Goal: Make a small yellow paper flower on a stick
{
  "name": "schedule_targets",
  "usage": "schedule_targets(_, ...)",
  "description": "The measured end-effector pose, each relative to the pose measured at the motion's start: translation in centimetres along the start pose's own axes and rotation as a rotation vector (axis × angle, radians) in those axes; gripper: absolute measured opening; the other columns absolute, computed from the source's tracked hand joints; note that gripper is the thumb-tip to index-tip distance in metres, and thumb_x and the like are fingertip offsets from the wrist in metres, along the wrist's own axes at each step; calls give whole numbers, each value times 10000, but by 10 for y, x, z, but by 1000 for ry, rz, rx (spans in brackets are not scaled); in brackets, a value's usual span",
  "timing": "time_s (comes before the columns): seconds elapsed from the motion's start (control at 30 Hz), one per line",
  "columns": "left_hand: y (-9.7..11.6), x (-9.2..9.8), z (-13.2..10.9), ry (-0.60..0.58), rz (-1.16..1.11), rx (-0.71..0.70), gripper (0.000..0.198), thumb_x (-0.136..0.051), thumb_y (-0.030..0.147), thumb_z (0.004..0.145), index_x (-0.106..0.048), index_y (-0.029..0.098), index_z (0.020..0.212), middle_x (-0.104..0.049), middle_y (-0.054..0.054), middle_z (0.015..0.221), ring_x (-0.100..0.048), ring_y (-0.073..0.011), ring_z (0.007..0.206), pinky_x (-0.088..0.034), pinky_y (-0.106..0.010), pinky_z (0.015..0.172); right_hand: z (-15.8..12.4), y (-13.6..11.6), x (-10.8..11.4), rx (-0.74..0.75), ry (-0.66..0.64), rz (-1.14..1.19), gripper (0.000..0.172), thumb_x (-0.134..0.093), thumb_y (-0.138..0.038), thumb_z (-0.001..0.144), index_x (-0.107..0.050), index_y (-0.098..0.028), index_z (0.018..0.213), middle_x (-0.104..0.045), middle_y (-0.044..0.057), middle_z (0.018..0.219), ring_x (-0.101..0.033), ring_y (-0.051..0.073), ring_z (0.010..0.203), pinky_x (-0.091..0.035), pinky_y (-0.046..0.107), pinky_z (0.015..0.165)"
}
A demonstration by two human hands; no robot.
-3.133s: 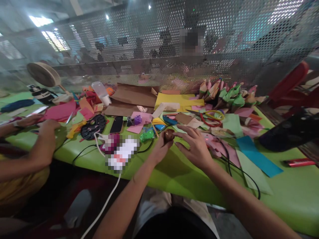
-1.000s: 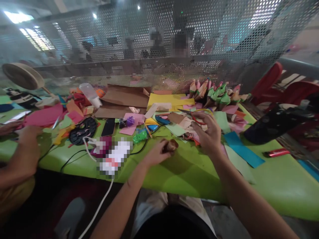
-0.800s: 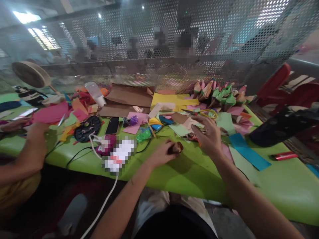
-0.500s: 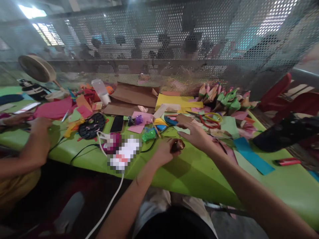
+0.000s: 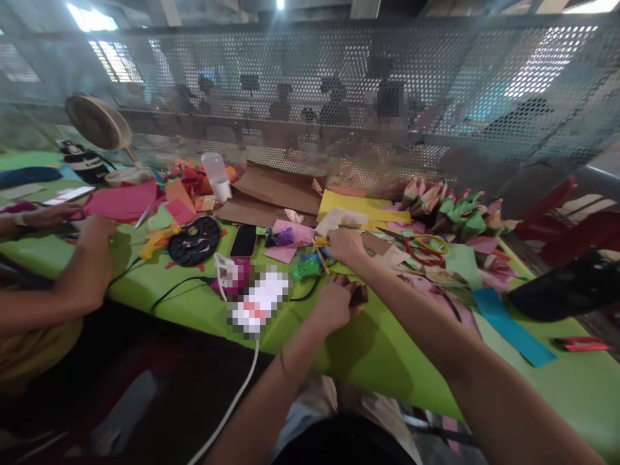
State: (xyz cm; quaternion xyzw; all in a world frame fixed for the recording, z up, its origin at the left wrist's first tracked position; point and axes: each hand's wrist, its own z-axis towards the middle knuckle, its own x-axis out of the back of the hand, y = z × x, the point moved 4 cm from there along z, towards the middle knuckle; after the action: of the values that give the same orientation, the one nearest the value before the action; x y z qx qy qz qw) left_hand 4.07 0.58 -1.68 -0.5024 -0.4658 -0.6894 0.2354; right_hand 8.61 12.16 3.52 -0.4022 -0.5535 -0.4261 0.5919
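My left hand (image 5: 336, 303) is wrapped round a small brown rolled piece (image 5: 358, 296), held just over the green table (image 5: 372, 349). Farther forward, my right hand (image 5: 343, 245) reaches into the craft supplies, beside yellow strips (image 5: 320, 241) and a thin orange-brown stick. Its fingertips are partly hidden, and whether they grip anything does not show. A shiny green object (image 5: 306, 266) lies left of my hands, near a purple one (image 5: 285, 236) on pink paper.
A pixelated phone (image 5: 261, 302) with a white cable lies left of my hands. Red-handled scissors (image 5: 423, 252) lie right, with paper flowers (image 5: 460, 210) behind. Yellow glue gun (image 5: 157, 242) and another person's arms (image 5: 82, 271) are at left.
My right hand has moved left and forward to the yellow strips. My left hand still holds the brown piece, now turned more out of sight. The whole view has shifted slightly.
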Motion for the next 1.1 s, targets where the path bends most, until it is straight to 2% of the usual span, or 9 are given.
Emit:
schedule_targets(0.27,-3,-5,1,31,-71,-29,604,-721,398,820,-588,132,1345,-618,-186,1211,-543,-355,1182,-459,-470,1014,2,6,-2,1,53,-50,327,-467,-203,934,-741,-128,1096,-762,218,1043,-720,307,994,-509,366,821)
schedule_targets(0.43,-4,-4,2,103,-127,-13,556,-667,510,857,-630,169,1295,-642,-154,1184,-565,-323,1173,-436,-456,1062,-3,16,13,-40,201,-43,351,-413,-158,949,-719,-118,1117,-742,225,1084,-691,280,1033,-486,372,874)
schedule_targets(0.5,-5,-1,3,130,-153,26,499,-601,542,896,-666,189,1242,-655,-137,1179,-566,-323,1179,-428,-473,1073,-7,29,21,-100,311,94,328,-449,-219,942,-730,-127,1084,-752,203,1038,-697,287,979,-493,372,829)
schedule_targets(0.6,-8,9,3,226,-284,98,381,-521,467,957,-698,201,1165,-684,-113,1144,-575,-307,1166,-427,-480,1070,-19,50,25,-138,415,601,278,-559,-336,855,-745,-149,943,-754,104,854,-695,250,801,-502,327,701)
schedule_targets(0.67,-13,17,0,345,-465,162,351,-471,411,986,-694,174,1117,-708,-111,1080,-603,-284,1105,-450,-458,1031,-31,58,21,-112,375,987,277,-613,-396,769,-727,-156,846,-714,46,732,-660,202,672,-489,292,618)
schedule_targets(0.73,-17,23,-4,467,-685,201,395,-429,434,1005,-650,152,1171,-714,-110,1068,-637,-252,1014,-493,-411,944,-46,61,15,-112,318,1250,277,-663,-422,680,-700,-164,773,-666,13,636,-606,163,570,-463,270,552)
schedule_targets(0.8,-17,25,-6,504,-846,174,431,-440,464,1000,-602,150,1248,-719,-95,1033,-656,-223,936,-510,-360,858,-64,60,10,-141,303,1354,267,-698,-411,623,-686,-172,742,-641,-4,586,-574,140,526,-443,255,521)
schedule_targets(0.9,-15,22,-5,492,-898,111,516,-548,491,951,-531,182,1364,-718,-74,1025,-662,-209,891,-503,-310,764,-84,56,2,-179,305,1427,267,-715,-418,607,-673,-184,729,-651,-5,592,-578,132,521,-438,245,514)
schedule_targets(1.1,-25,13,1,538,-933,105,403,-563,299,919,-601,164,1297,-715,-94,1075,-660,-199,889,-518,-323,817,-99,47,-13,-81,289,1446,277,-678,-429,680,-677,-197,832,-703,25,713,-657,184,618,-518,298,583)
